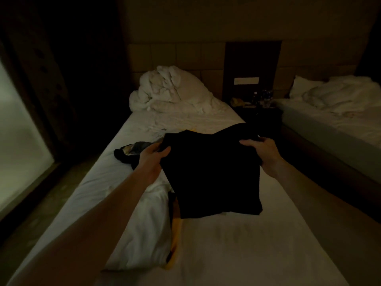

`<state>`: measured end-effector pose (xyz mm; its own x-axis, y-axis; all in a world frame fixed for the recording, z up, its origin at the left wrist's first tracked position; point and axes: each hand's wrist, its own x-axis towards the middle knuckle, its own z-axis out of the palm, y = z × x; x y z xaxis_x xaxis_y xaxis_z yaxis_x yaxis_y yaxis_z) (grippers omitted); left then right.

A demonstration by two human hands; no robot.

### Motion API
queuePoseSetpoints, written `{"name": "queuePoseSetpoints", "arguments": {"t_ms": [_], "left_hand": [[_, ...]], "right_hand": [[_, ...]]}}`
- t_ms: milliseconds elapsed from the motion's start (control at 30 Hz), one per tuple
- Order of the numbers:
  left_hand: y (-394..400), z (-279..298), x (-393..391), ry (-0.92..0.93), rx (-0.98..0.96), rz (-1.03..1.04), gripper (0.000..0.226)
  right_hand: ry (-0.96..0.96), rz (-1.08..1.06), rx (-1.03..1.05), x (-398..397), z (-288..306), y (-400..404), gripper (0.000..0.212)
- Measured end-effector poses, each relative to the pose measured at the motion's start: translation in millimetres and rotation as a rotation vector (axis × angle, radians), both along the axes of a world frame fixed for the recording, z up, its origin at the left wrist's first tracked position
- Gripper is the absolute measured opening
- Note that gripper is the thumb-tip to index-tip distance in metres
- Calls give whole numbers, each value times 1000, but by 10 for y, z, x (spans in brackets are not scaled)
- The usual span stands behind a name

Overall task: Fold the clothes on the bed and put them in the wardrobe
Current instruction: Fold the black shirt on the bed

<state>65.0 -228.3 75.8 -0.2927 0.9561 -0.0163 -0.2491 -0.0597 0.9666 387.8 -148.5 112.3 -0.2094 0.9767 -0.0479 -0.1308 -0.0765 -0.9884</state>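
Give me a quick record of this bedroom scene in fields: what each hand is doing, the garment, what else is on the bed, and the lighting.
left hand: grips the left top edge of the black garment
right hand: grips its right top edge
garment state: held up over the bed, lower edge near the sheet; type too dark to tell
other clothes: dark patterned item behind the left hand; white item under the left forearm
bedding: bunched white duvet at the headboard
lighting: very dim
wardrobe: not in view
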Motion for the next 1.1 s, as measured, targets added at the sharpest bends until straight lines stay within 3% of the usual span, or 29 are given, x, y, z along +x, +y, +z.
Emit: {"name": "queuePoseSetpoints", "arguments": {"t_ms": [200, 400, 600, 667, 733, 867, 1033, 1100], "left_hand": [[-807, 453, -116, -51, 71, 96, 27], [-1542, 572, -621, -45, 56, 265, 30], [-1859, 431, -1346, -4, -45, 377, 29], [-1784, 281, -1567, 36, -93, 370, 37], [-1617, 111, -1750, 121, -139, 324, 27], [-1082, -360, -1972, 353, -276, 375, 17], [-462, -1043, -2191, 519, -375, 370, 18], [-306, -1257, -2243, 615, -409, 349, 17]], "right_hand": [[117, 136, -4, -232, 276, -498, 8], [126, 340, -91, -878, 203, -916, 18], [156, 527, -246, -1665, -259, -968, 24], [115, 540, -307, -1863, -428, -863, 33], [54, 538, -350, -2028, -587, -737, 42], [-71, 463, -367, -2262, -1028, -359, 40], [-374, 376, -268, -2407, -1591, 143, 38], [-541, 360, -149, -2440, -1831, 304, 47]]}}
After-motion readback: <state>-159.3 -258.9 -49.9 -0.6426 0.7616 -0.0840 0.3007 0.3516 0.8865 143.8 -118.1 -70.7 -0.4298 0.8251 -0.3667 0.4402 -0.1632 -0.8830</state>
